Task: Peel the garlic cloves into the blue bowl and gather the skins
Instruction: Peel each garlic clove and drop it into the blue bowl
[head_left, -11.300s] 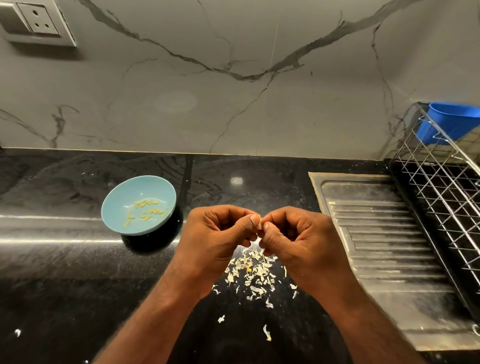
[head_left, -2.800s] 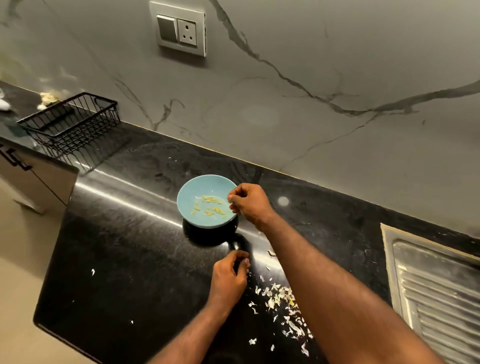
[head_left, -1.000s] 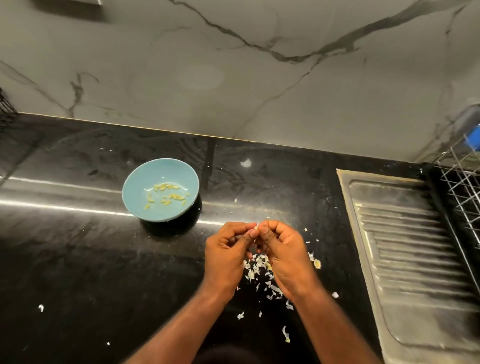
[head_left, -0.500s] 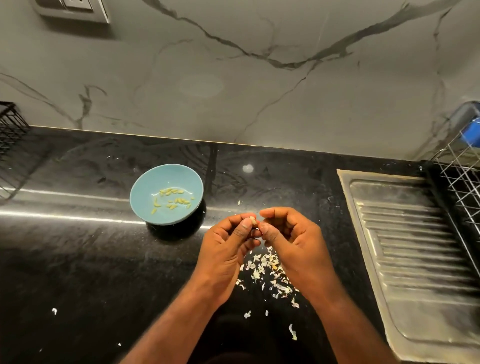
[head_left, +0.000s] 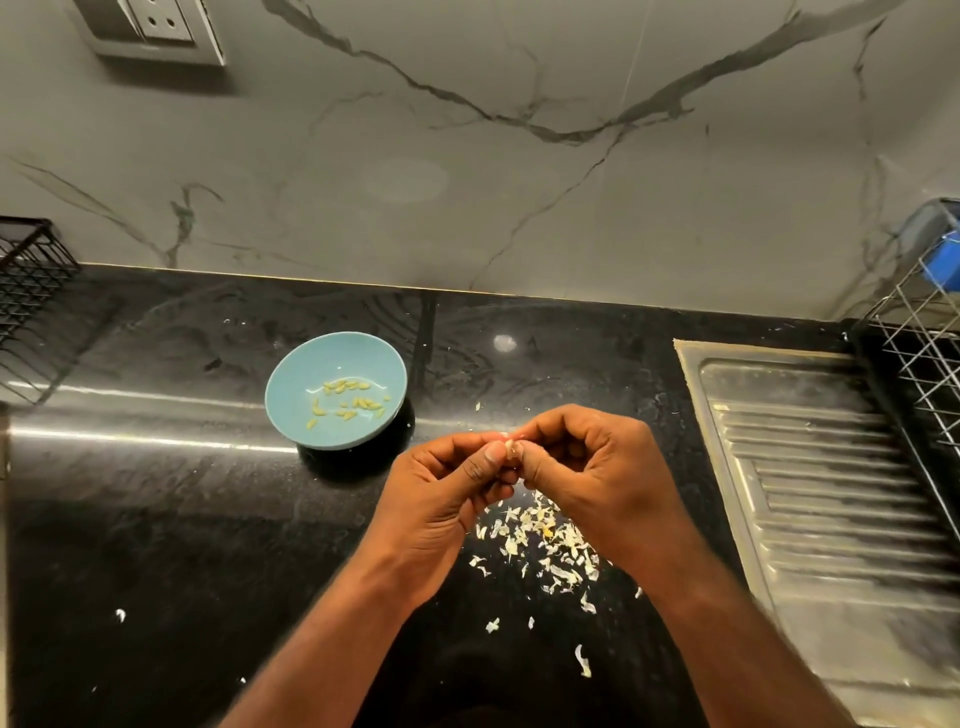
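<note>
A small garlic clove (head_left: 510, 448) is pinched between the fingertips of my left hand (head_left: 441, 493) and my right hand (head_left: 592, 478), held above the black counter (head_left: 171, 545). Most of the clove is hidden by my fingers. Below my hands lies a loose heap of pale garlic skins (head_left: 540, 545). The blue bowl (head_left: 291, 389) stands to the left and a little farther back, holding several peeled yellowish cloves (head_left: 348, 402).
A steel sink drainboard (head_left: 831, 493) fills the right side. A wire dish rack (head_left: 930, 353) with a blue cup (head_left: 943, 262) stands at the far right. A black wire basket (head_left: 28, 301) sits at the far left. Stray skin bits (head_left: 582, 660) dot the counter's front.
Earlier my right hand reached over the bowl. It came back to my left hand. Since half a second ago both hands stay together on the clove, and the view has shifted slightly.
</note>
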